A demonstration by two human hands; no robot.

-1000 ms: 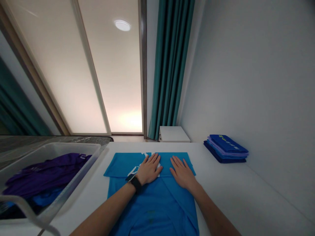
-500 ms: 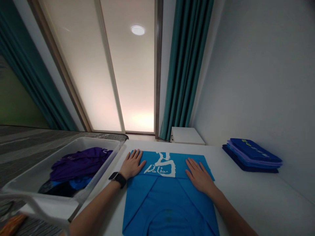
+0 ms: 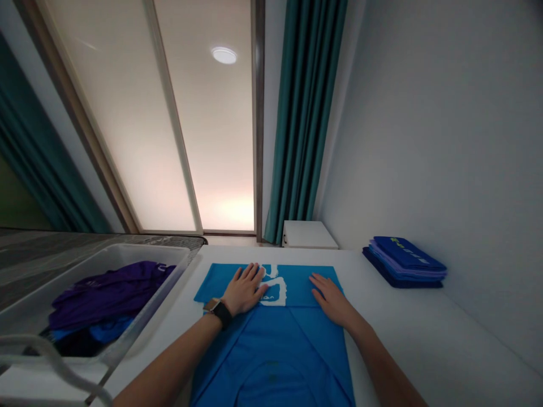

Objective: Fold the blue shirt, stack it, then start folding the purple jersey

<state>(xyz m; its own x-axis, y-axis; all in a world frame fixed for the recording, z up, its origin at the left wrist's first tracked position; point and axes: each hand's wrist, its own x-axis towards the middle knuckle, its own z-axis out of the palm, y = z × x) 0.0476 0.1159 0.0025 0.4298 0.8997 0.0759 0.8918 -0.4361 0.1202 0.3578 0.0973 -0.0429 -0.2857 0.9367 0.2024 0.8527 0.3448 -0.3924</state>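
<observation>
A blue T-shirt (image 3: 271, 339) lies partly folded on the white table, its far end turned over so a white print shows on the flap. My left hand (image 3: 243, 291), with a dark-banded watch (image 3: 218, 310) on the wrist, rests flat on that flap and covers part of the print. Toward the flap's right side, my right hand (image 3: 331, 299) lies flat on the cloth with fingers stretched out. Neither hand grips the fabric. The shirt's neckline is nearest me, cut off by the bottom edge of the view.
A stack of folded clothes (image 3: 405, 263) sits at the table's right by the wall. To the left stands a whitish plastic bin (image 3: 169, 288) holding purple clothing (image 3: 110, 294) and blue and dark pieces. A white cabinet (image 3: 309, 234) is beyond the table (image 3: 394, 345).
My left hand has slid right across the flap, onto the print. My right hand stays near the flap's right edge. The whole view has shifted slightly to the right.
</observation>
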